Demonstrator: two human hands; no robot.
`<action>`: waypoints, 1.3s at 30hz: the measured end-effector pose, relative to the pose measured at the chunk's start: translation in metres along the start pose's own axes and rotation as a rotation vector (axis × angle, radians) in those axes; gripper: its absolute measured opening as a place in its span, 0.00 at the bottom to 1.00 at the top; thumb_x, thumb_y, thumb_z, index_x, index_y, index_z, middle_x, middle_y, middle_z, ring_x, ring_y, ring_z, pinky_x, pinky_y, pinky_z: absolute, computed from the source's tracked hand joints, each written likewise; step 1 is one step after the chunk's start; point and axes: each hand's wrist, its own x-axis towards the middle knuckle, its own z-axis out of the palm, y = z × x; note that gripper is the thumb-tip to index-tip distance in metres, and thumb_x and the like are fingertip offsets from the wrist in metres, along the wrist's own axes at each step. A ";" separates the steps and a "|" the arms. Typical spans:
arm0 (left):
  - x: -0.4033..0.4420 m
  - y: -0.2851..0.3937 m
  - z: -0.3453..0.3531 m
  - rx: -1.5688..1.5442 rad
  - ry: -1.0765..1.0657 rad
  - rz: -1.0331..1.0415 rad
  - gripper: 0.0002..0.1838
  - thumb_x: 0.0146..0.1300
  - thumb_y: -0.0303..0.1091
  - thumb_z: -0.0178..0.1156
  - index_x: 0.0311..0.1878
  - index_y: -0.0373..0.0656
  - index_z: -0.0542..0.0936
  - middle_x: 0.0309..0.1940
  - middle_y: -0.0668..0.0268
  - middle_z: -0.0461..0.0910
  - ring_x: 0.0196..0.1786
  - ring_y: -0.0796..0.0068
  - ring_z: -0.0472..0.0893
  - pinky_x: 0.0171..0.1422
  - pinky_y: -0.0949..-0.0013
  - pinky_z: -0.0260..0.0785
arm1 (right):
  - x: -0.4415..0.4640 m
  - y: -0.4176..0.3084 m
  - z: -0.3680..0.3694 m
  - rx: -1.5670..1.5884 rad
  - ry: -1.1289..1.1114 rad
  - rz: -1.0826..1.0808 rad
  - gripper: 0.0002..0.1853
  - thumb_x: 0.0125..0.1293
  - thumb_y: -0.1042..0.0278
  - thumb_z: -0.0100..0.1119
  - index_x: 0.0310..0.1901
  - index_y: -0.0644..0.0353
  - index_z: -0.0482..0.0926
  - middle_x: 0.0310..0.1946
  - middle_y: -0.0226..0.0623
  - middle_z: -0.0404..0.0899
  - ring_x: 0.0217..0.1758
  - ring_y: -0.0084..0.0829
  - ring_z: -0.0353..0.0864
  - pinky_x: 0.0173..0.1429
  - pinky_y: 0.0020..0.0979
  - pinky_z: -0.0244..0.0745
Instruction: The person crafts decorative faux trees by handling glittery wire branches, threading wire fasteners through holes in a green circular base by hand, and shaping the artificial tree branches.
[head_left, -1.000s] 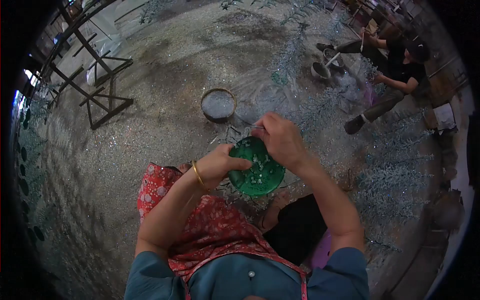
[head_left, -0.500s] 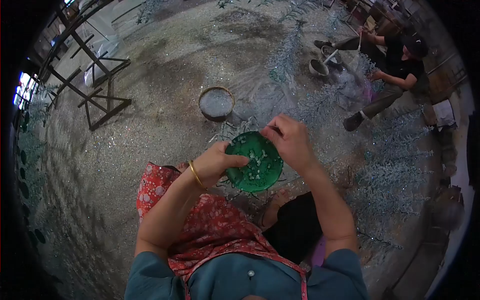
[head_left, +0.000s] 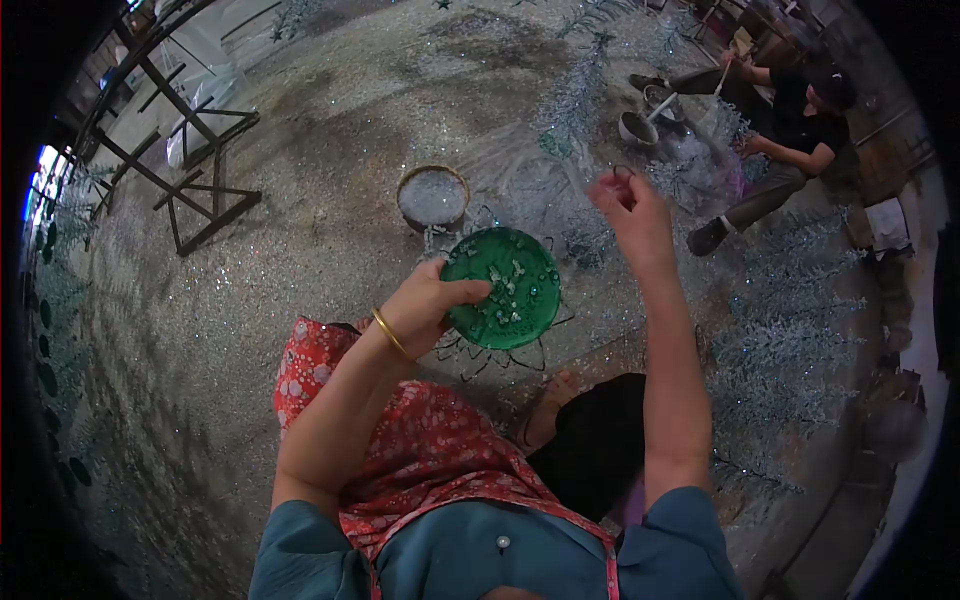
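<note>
- Green, round, glossy disc (head_left: pixel 500 320): one, gripped in the left hand (head_left: pixel 420 305), thumb on its face; partly flecked with pale clumps (head_left: pixel 514 290), much green left bare.
- Brown-rimmed round tub (head_left: pixel 425 228): one, beyond, holding countless white flakes (head_left: pixel 433 196).
- Thin, dark, curved wire (head_left: pixel 624 168): one, apparently pinched by the right hand (head_left: pixel 632 203), apart from the disc.
</note>
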 end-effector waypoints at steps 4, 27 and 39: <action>0.001 0.001 -0.002 -0.053 -0.002 0.039 0.17 0.49 0.24 0.58 0.43 0.33 0.70 0.36 0.61 0.76 0.35 0.71 0.78 0.41 0.70 0.73 | -0.034 -0.009 -0.002 0.283 -0.274 0.175 0.23 0.49 0.48 0.61 0.26 0.64 0.71 0.17 0.30 0.69 0.20 0.19 0.64 0.27 0.25 0.62; 0.004 -0.004 -0.001 -0.062 -0.032 0.045 0.15 0.50 0.24 0.56 0.43 0.35 0.71 0.35 0.64 0.76 0.35 0.74 0.78 0.39 0.72 0.72 | -0.057 -0.029 0.019 0.043 -0.406 0.054 0.20 0.49 0.54 0.63 0.30 0.65 0.70 0.18 0.34 0.71 0.21 0.23 0.68 0.27 0.27 0.65; 0.002 -0.003 0.001 -0.035 -0.034 0.042 0.18 0.50 0.25 0.57 0.46 0.36 0.70 0.37 0.64 0.76 0.37 0.73 0.77 0.42 0.70 0.71 | -0.057 -0.024 0.016 0.087 -0.401 0.009 0.18 0.52 0.56 0.60 0.31 0.65 0.70 0.20 0.41 0.73 0.22 0.30 0.71 0.28 0.30 0.66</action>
